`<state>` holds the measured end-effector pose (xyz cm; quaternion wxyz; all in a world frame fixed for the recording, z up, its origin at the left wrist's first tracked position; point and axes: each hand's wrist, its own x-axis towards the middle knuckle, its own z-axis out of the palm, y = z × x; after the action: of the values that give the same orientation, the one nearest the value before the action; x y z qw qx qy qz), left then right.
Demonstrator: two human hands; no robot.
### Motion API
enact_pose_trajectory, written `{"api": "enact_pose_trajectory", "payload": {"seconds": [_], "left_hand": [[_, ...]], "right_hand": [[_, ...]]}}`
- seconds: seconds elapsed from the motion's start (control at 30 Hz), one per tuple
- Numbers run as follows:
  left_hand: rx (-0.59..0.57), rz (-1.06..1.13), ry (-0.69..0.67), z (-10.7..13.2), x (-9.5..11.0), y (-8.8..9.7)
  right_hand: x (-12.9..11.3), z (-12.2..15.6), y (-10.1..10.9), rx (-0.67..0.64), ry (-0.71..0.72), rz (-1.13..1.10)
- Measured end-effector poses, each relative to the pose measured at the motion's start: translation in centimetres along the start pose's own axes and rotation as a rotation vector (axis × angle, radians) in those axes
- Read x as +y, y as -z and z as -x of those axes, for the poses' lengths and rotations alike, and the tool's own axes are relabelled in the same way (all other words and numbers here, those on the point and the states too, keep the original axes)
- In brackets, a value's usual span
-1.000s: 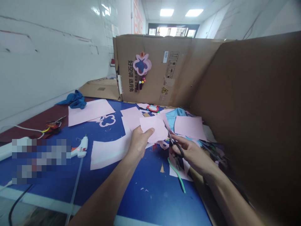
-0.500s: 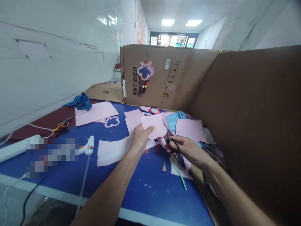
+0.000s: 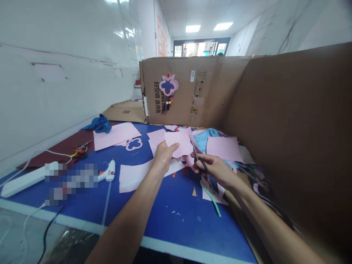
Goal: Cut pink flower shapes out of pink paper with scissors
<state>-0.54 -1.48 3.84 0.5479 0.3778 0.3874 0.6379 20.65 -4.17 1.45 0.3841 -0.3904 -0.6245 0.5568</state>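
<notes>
Paper (image 3: 180,141), pink, is up over blue table (image 3: 165,227), pinched in left hand (image 3: 164,154), thumb on top. Right hand (image 3: 216,168) grips scissors (image 3: 204,165) by the handles, blades at paper's right edge; can't tell if cutting. Green strip (image 3: 212,202) lies below, glue gun (image 3: 110,170) left.

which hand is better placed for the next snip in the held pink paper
Probably the right hand: it holds the scissors at the right edge of the pink paper. The left hand grips that paper, thumb on top.
</notes>
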Motion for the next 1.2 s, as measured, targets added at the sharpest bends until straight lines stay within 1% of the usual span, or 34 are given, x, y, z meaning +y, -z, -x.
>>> {"api": "enact_pose_trajectory", "payload": {"seconds": [0.13, 0.23, 0.33, 0.43, 0.6, 0.77, 0.9, 1.07, 1.2], "left_hand": [[-0.014, -0.044, -0.003, -0.3, -0.3, 0.0], [-0.035, -0.073, -0.003, -0.4, -0.8, 0.4], [-0.04, -0.066, -0.039, -0.3, -1.1, 0.9], [-0.041, -0.066, -0.046, -0.2, -1.2, 1.3], [-0.042, -0.066, -0.068, 0.0, -1.1, 1.6], [-0.054, -0.06, -0.077, 0.0, -1.4, 1.8], [-0.064, -0.08, -0.092, -0.2, -1.7, 2.1], [-0.06, -0.08, -0.091, -0.1, -1.5, 2.0], [-0.05, -0.078, -0.094, 0.0, -1.4, 1.9]], "right_hand": [[0.4, 0.1, 0.2, 0.005, 0.017, 0.023], [0.4, 0.4, 0.0, 0.009, 0.024, 0.039], [0.2, 0.6, -0.4, 0.042, -0.014, 0.044], [0.0, 0.8, -0.9, 0.073, -0.056, 0.042], [0.0, 1.0, -1.3, 0.1, -0.058, 0.039], [0.9, 0.9, -1.4, 0.098, -0.042, -0.01], [1.5, 0.8, -1.2, 0.062, -0.028, -0.025], [1.6, 0.9, -1.1, 0.063, -0.028, -0.01], [1.5, 0.9, -1.3, 0.082, -0.034, -0.044]]}}
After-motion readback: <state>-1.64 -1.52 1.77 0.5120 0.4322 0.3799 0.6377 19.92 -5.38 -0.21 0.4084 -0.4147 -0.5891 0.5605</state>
